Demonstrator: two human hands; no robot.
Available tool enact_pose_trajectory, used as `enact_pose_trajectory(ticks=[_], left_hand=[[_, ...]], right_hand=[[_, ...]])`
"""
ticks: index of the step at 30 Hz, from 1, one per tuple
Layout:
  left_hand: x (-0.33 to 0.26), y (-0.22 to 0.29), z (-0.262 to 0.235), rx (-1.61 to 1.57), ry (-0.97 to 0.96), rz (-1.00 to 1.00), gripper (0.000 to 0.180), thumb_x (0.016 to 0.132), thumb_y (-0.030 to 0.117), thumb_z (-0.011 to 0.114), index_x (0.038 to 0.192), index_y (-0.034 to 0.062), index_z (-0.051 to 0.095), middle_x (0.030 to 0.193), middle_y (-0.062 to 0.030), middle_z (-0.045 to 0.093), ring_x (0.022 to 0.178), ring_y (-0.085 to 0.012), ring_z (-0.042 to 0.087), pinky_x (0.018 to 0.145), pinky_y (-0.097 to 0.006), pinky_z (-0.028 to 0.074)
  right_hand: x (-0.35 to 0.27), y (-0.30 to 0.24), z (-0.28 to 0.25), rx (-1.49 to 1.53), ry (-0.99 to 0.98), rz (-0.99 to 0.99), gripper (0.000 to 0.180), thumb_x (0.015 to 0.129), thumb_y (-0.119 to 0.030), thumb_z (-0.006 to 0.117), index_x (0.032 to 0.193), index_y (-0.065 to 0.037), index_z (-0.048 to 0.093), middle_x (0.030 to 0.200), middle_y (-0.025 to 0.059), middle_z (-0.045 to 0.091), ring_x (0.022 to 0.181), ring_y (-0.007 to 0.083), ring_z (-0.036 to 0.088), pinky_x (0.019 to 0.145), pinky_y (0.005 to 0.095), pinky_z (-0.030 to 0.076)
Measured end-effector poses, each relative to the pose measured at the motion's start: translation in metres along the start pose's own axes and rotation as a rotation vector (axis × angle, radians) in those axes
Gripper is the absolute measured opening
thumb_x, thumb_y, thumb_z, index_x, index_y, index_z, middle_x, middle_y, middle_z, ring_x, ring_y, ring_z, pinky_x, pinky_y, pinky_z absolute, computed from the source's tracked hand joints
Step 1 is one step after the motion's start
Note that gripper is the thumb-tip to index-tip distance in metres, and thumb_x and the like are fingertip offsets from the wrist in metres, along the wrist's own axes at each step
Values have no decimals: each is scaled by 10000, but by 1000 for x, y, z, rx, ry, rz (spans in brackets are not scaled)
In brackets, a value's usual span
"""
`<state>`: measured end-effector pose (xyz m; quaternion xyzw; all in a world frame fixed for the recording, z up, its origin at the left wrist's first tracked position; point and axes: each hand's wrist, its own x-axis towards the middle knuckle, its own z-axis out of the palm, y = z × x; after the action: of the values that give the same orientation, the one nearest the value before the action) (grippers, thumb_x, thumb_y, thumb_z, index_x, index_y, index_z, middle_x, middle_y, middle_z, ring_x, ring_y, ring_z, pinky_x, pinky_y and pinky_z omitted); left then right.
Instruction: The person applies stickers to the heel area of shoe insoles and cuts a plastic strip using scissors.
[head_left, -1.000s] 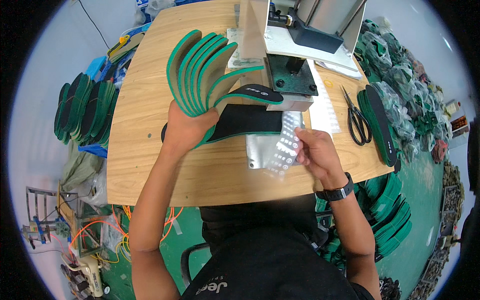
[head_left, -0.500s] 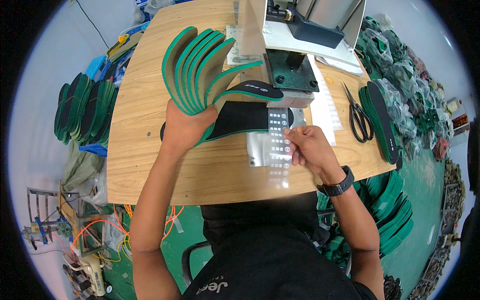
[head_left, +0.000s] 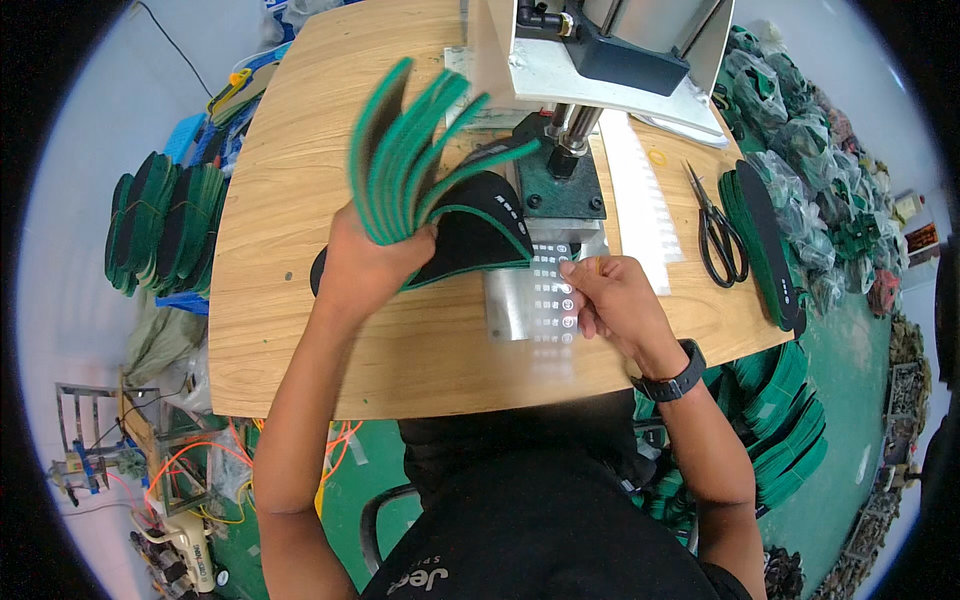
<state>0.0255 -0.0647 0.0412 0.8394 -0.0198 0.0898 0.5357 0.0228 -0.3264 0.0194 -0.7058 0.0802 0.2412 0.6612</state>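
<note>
My left hand (head_left: 370, 260) is closed around a fanned bunch of green-edged insoles (head_left: 385, 150), their tips pointing up and away. One black-topped insole (head_left: 490, 200) with white marks bends down from the bunch toward the press. Beneath it lies another black insole (head_left: 450, 240), its far end hidden under the press head (head_left: 560, 190). My right hand (head_left: 618, 295) pinches a clear strip (head_left: 552, 305) with rows of white printed marks, which hangs over the metal plate (head_left: 507, 305) at the front of the press. The press head sits low, with its shiny rods showing.
Black-handled scissors (head_left: 722, 240) and a stack of insoles (head_left: 757, 240) lie on the right of the wooden table (head_left: 270, 340). White sheets (head_left: 635, 190) are beside the press. Bundled insoles (head_left: 160, 220) stand off the left edge; plastic bags of goods (head_left: 800, 180) are piled at right.
The press head has come down, baring its rods. The insole bunch has swung slightly right, and the marked insole has bent away from the press head. My right hand keeps hold of the strip.
</note>
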Motion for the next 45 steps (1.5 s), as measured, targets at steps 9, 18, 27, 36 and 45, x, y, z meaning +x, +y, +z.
enact_pose_trajectory(ticks=[9,18,27,36,45], left_hand=[[4,10,20,683,-253,161,965,616,319,749,1402,-18,303,1065,-204,597,1028,-345,558,920,-381,417],[4,16,3,515,-245,89,509,675,195,725,1137,42,575,888,-193,651,825,-377,619,751,-412,500],[-2,-1,-9,135,35,136,314,700,70,672,1002,5,616,827,-149,665,744,-241,643,717,-319,497],[-7,-1,-14,-27,93,73,265,693,88,683,934,-11,637,844,-101,663,767,-172,616,720,-324,491],[-5,4,-6,76,141,31,244,694,115,680,902,-9,648,810,-131,670,728,-208,630,704,-328,498]], right_hand=[[-8,2,2,62,2,-43,329,907,-258,594,674,-29,560,553,53,569,384,92,495,336,195,303],[-8,15,-19,259,126,-153,246,905,-167,572,706,-22,576,560,49,570,407,90,490,358,201,319],[0,1,-2,-54,-10,-97,294,886,-204,582,641,-42,564,546,46,584,387,86,502,351,192,310],[6,5,-2,-77,10,-78,344,925,-196,583,619,-42,551,528,62,592,342,92,479,326,202,319],[7,-5,2,-167,0,15,355,926,-244,587,630,-52,559,545,63,609,342,95,488,319,201,314]])
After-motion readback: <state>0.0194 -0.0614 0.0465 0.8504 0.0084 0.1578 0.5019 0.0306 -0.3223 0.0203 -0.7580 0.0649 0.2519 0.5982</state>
